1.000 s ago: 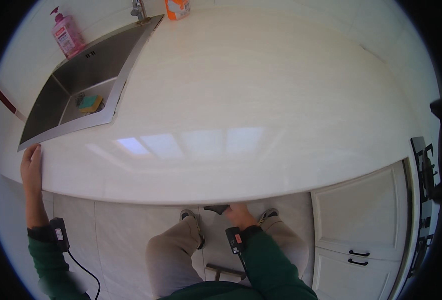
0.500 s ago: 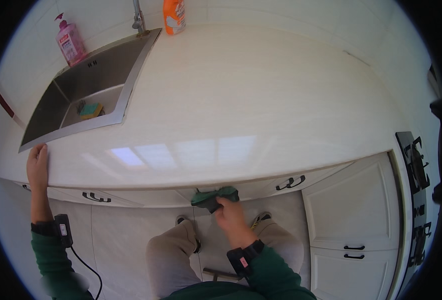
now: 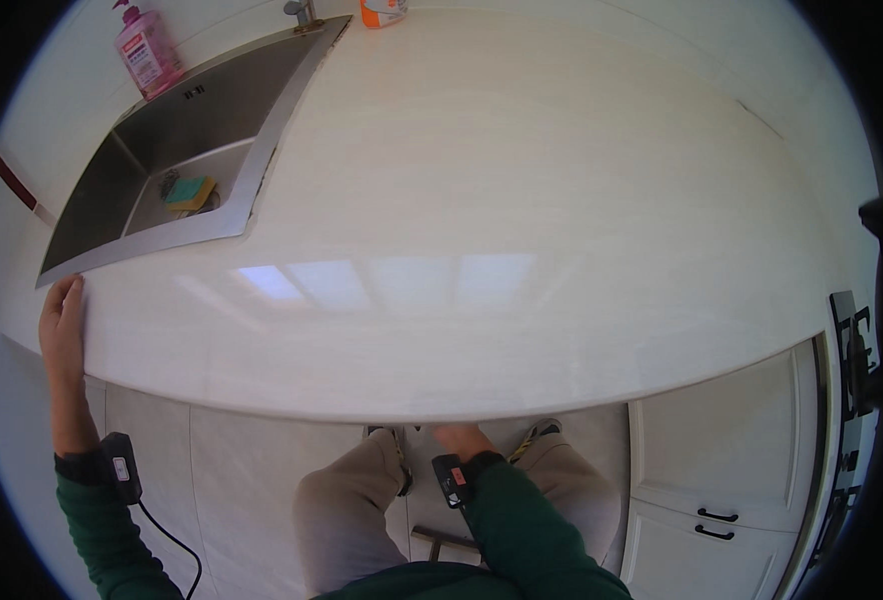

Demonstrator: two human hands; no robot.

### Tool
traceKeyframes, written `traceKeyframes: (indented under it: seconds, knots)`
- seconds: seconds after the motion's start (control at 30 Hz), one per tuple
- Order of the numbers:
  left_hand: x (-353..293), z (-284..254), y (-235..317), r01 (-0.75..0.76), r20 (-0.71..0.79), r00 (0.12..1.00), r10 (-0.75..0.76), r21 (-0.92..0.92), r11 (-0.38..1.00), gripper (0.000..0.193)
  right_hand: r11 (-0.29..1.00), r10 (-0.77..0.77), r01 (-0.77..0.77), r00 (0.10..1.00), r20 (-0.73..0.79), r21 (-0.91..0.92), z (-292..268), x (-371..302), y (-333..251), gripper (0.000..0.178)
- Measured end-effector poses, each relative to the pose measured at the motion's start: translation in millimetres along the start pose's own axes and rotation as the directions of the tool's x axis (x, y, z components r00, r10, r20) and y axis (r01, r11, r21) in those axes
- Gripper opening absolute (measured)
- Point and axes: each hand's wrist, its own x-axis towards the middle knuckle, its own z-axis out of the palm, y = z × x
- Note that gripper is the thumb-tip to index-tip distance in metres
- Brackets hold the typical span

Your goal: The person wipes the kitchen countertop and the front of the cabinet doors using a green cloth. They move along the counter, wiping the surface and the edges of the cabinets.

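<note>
Leftmost, the left hand (image 3: 63,325) lies flat, fingers together, on the edge of the pale glossy countertop (image 3: 522,230), holding nothing. Behind it, a steel sink (image 3: 177,150) holds a sponge (image 3: 192,192). Rightward, the countertop hides the right hand (image 3: 459,437), its grip unseen.

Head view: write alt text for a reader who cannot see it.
A person's left hand rests on the front edge of a pale countertop, while the right hand reaches out of sight beneath it. A steel sink at upper left holds a sponge, with a pink soap bottle behind it.
</note>
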Motion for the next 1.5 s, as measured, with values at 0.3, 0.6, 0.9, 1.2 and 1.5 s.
traceKeyframes:
  seconds: [0.3, 0.6, 0.9, 1.2, 1.5]
  knots:
    - [7.1, 11.5, -8.1, -0.074, 0.016, 0.997, 0.075, -0.038, 0.997, 0.032, 0.973, 0.056, -0.089, 0.986, 0.154, 0.215, 23.0, -74.0, -27.7, 0.01]
    - [3.0, 19.6, 7.0, -0.073, 0.001, 0.997, 0.074, 0.109, 0.991, 0.034, 0.956, -0.088, -0.051, 0.891, 0.446, 0.29, 67.0, -196.0, -81.4, 0.017]
    - [1.2, 16.5, 18.0, -0.088, 0.0, 0.996, 0.09, 0.174, 0.981, 0.034, 0.926, -0.317, 0.075, 0.684, 0.657, 0.37, 76.5, -249.2, -116.0, 0.031]
    - [16.9, 15.4, -10.6, -0.116, 0.043, 0.993, 0.112, 0.118, 0.986, 0.034, 0.725, -0.688, 0.616, 0.63, 0.359, 0.308, -12.0, -206.0, -222.6, 0.026]
    - [32.7, 8.8, -40.7, -0.134, 0.048, 0.99, 0.129, 0.109, 0.985, 0.035, 0.369, -0.916, 0.904, 0.313, 0.253, 0.217, -50.8, -237.4, -271.1, 0.029]
